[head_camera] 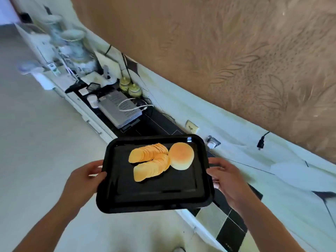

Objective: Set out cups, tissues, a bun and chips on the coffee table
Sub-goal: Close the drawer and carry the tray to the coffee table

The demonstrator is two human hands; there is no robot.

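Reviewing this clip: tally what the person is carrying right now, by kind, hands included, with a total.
Black tray: 1
Rows of fanned chips: 2
Bun: 1
Hands gripping the tray's edges, left hand and right hand: 2
Total: 6

Far jars (72, 46) blurred; fingers under tray (154, 202) hidden

Both bare arms reach forward. The left hand (82, 180) grips the left edge of the flat black plastic tray (154, 199) (thumb on top), and the right hand (228, 180) grips its right edge.
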